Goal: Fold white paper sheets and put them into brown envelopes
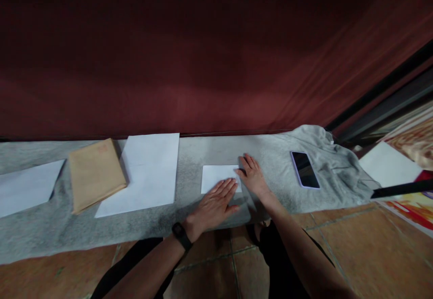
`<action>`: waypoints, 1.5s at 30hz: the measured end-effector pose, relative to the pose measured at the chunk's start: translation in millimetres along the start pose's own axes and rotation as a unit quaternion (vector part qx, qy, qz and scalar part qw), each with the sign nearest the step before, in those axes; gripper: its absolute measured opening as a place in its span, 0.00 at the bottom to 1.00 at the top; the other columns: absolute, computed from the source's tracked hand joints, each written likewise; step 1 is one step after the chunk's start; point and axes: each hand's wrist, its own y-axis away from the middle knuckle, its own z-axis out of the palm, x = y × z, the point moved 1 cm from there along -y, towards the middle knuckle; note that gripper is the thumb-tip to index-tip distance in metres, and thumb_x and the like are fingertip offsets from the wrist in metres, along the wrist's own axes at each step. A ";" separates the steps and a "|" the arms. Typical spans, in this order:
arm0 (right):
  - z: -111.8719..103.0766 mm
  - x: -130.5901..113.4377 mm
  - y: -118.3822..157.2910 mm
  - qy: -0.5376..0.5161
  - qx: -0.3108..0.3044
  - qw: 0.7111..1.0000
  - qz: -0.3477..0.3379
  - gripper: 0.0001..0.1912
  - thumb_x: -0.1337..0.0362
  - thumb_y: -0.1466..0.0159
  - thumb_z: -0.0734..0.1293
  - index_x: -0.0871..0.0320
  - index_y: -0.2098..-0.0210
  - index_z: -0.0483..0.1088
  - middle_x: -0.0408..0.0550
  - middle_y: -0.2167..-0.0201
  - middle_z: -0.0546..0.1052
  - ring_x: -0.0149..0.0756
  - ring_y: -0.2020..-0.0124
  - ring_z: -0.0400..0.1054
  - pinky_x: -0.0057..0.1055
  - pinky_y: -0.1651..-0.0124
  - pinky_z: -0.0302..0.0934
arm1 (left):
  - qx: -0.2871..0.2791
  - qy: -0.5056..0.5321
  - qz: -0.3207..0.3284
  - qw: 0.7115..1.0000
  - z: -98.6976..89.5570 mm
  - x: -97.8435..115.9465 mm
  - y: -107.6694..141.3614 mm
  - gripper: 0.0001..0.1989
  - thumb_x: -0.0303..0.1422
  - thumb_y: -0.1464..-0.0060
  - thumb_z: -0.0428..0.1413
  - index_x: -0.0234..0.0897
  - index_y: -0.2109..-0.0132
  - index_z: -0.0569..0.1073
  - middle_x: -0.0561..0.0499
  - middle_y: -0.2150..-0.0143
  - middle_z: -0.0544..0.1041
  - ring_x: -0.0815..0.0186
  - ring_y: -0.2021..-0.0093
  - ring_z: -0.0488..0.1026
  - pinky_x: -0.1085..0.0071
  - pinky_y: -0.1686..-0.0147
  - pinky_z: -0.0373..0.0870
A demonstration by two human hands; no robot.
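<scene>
A small white rectangle of paper, perhaps folded, lies flat on the grey cloth in front of me. My left hand, with a black watch on its wrist, rests palm down over the paper's lower right part. Its fingers are stretched out and point to the upper right. At the paper's right edge my right hand lies flat, fingers spread, the thumb side touching the paper. Neither hand grips anything. The paper's lower right corner is partly hidden.
Left of the small paper lie a larger white sheet, a brown envelope overlapping it, and another white sheet. A phone lies to the right, near bunched cloth. Behind hangs a dark red curtain; tiled floor is below.
</scene>
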 end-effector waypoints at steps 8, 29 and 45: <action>0.3 -4.1 -2.0 0.012 -0.003 1.000 0.019 0.31 0.51 0.28 0.58 0.60 0.31 0.59 0.59 0.28 0.57 0.52 0.28 0.50 0.54 0.30 0.50 | 0.055 0.013 -0.114 0.992 7.7 -25.0 -2.2 0.35 0.49 0.30 0.41 0.32 0.27 0.52 0.36 0.26 0.55 0.55 0.25 0.50 0.52 0.29 0.50; -1.0 -82.9 39.7 -0.003 -0.087 0.987 -0.136 0.35 0.51 0.28 0.59 0.69 0.30 0.55 0.63 0.27 0.54 0.50 0.26 0.46 0.50 0.26 0.47 | 0.214 0.220 -0.349 0.885 -9.6 -76.4 -7.5 0.24 0.33 0.41 0.55 0.36 0.38 0.70 0.41 0.43 0.76 0.56 0.48 0.75 0.58 0.45 0.72; -14.5 -86.6 28.1 -0.120 -0.059 0.988 -0.078 0.31 0.67 0.31 0.57 0.59 0.29 0.57 0.56 0.30 0.62 0.45 0.31 0.58 0.48 0.28 0.52 | 0.289 0.576 -0.329 0.690 -36.5 -66.9 -16.7 0.21 0.34 0.47 0.59 0.38 0.45 0.72 0.54 0.67 0.76 0.67 0.67 0.74 0.73 0.67 0.69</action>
